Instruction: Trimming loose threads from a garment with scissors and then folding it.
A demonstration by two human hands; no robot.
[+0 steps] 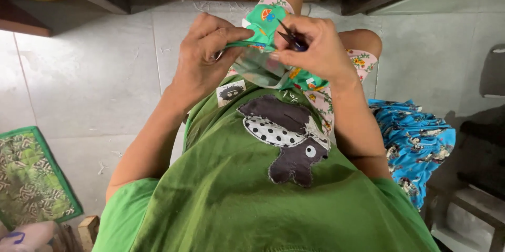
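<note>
Head view: the left hand (pixel 208 54) is pinching the edge of a green printed cloth (pixel 263 23) above the lap, holding it taut. The right hand (pixel 315 47) is gripping small snips (pixel 292 39) (dark, mostly hidden) at that edge. Keeping the cloth tight and the tips clear of the fingers probably matters most.

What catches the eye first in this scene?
At top centre, the left hand pinches a bright green printed cloth while the right hand works small dark snips at it. A heap of blue patterned fabric lies on the floor at right.
</note>
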